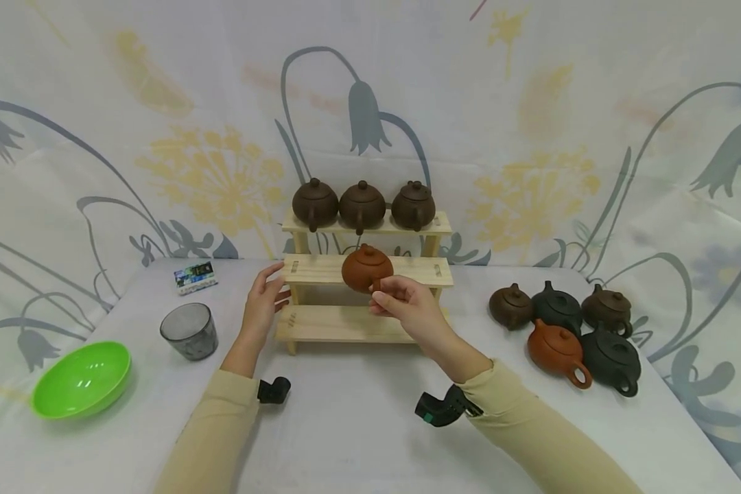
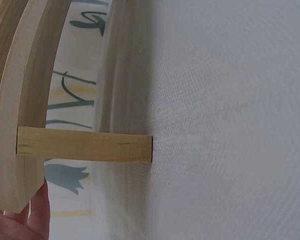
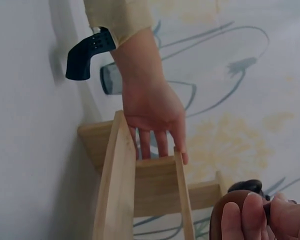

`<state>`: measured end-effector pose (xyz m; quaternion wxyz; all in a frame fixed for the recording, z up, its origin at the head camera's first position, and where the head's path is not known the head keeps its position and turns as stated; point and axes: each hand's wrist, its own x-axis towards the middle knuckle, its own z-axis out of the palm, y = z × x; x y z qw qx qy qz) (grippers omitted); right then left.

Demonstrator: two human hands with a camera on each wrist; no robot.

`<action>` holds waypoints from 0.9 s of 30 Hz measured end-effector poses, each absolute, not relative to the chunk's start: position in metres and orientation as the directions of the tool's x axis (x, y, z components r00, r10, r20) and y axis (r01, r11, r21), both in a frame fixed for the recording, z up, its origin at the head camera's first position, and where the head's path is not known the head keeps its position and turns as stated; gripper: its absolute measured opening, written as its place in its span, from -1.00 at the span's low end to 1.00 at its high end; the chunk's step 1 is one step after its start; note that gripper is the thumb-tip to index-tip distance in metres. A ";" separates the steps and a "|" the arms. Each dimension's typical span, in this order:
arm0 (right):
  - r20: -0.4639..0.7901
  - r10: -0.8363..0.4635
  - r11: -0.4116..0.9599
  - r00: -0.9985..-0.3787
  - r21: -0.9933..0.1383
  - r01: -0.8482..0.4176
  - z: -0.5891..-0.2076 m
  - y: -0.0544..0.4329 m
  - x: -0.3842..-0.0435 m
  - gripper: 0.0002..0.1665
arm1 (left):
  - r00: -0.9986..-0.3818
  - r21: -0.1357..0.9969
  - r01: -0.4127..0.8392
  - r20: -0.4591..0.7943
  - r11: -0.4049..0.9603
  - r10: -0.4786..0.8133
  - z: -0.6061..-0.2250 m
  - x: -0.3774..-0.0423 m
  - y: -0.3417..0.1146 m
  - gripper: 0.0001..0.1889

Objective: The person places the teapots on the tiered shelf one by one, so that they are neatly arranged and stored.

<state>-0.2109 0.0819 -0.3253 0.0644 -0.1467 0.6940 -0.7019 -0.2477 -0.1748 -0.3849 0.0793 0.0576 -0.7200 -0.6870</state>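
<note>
My right hand [image 1: 415, 310] pinches the handle of a reddish-brown clay teapot [image 1: 366, 267], which overlaps the middle tier of a three-tier wooden rack [image 1: 324, 324] in the head view. In the right wrist view the teapot [image 3: 221, 214] shows partly behind the curled fingers. At the rack's left end is my left hand [image 1: 262, 302], its fingers extended along the edge of the middle tier. The left wrist view shows those fingers [image 2: 38, 210] right at the corner of a wooden board. Three dark brown teapots [image 1: 362, 204] stand in a row on the top tier.
Right of the rack several teapots sit grouped: two brown, two black [image 1: 611, 357] and one orange-brown [image 1: 556, 348]. On the left are a green bowl [image 1: 83, 381], a grey translucent cup [image 1: 190, 333] and a small printed box [image 1: 195, 277]. A patterned cloth hangs behind.
</note>
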 end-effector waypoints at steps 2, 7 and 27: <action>0.115 -0.296 -0.032 -0.948 -0.993 -0.110 -0.325 0.075 -0.212 -0.77 | -0.982 0.999 0.026 0.034 0.044 -0.185 -0.384 -0.248 -0.174 -0.55; 0.098 -0.303 -0.025 -0.948 -0.995 -0.094 -0.326 0.055 -0.213 -0.78 | -0.984 0.999 0.020 0.027 0.041 -0.174 -0.384 -0.249 -0.174 -0.55; 0.132 -0.265 -0.052 -0.955 -0.991 -0.122 -0.338 0.000 -0.235 -0.77 | -0.980 0.998 0.042 0.048 0.036 -0.192 -0.386 -0.249 -0.176 -0.57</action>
